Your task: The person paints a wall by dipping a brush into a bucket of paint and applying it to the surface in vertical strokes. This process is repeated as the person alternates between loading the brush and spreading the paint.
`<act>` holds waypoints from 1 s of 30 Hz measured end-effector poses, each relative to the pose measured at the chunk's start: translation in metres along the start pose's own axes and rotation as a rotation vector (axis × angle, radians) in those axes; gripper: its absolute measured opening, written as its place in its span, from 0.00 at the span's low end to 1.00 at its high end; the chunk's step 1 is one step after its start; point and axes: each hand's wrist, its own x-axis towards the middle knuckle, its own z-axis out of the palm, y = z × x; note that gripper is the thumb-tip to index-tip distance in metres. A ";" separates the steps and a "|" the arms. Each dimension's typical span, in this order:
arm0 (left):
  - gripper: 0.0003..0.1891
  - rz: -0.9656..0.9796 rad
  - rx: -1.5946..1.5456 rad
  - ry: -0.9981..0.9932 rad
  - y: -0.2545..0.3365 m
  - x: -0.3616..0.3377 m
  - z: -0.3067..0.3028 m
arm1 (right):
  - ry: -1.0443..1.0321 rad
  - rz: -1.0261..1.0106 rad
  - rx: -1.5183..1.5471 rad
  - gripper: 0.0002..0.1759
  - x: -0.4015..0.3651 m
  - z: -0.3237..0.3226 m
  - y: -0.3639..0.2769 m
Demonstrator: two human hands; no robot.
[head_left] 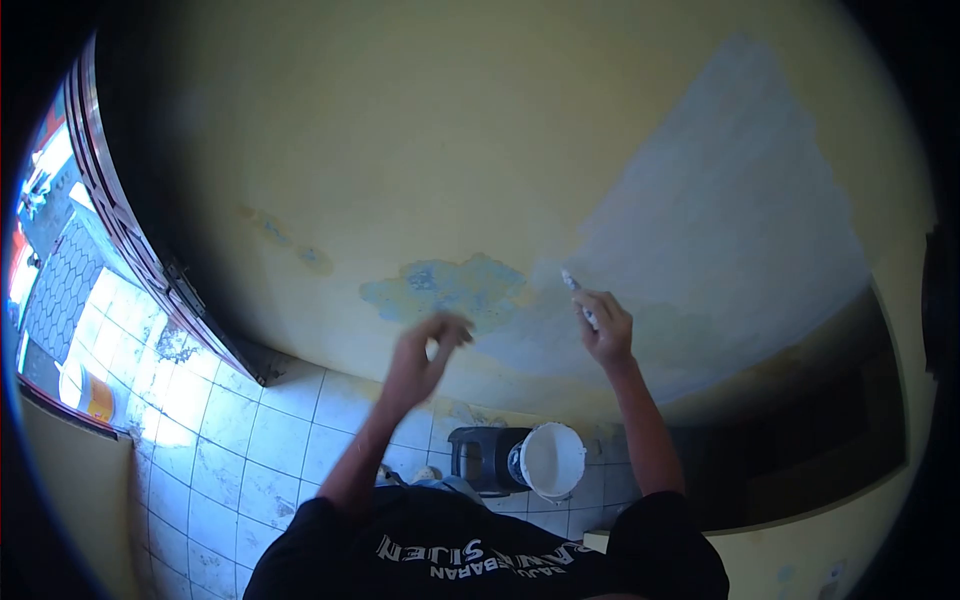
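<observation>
My right hand [606, 325] is closed around the handle of a white-coated tool [570, 281], whose end points up toward the wall. Its tip is close to the edge of a broad whitish patch [730, 190] on the yellow wall [400, 130]. To the left, my left hand [436, 342] is raised with its fingers curled but apart, slightly blurred, and nothing shows in it. Just above that hand, the wall has a peeled, bluish-green patch [450, 287].
A white bucket [553, 461] stands on a dark stool [470, 445] below, close to my body. White floor tiles [230, 430] spread to the left. A folding door [150, 250] edges a bright opening at far left, with another bucket [98, 397] there.
</observation>
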 end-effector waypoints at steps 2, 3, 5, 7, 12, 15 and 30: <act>0.05 0.241 0.291 0.202 0.018 0.048 -0.028 | 0.046 0.005 -0.007 0.11 0.008 -0.006 -0.004; 0.04 0.353 0.413 0.320 0.031 0.075 -0.041 | 0.065 -0.002 -0.003 0.11 0.012 -0.008 -0.005; 0.07 0.590 0.464 0.547 0.053 0.127 -0.071 | 0.084 -0.014 -0.008 0.11 0.018 -0.014 -0.010; 0.12 0.822 0.560 0.812 0.070 0.177 -0.101 | 0.086 -0.022 -0.032 0.11 0.023 -0.019 -0.021; 0.24 0.601 0.893 1.053 0.068 0.283 -0.147 | 0.083 -0.047 -0.061 0.11 0.031 -0.033 -0.038; 0.22 0.445 1.129 0.883 0.046 0.315 -0.148 | 0.098 -0.026 -0.077 0.13 0.028 -0.040 -0.046; 0.20 0.627 0.933 0.871 0.034 0.327 -0.140 | 0.147 0.008 -0.123 0.12 0.036 -0.036 -0.029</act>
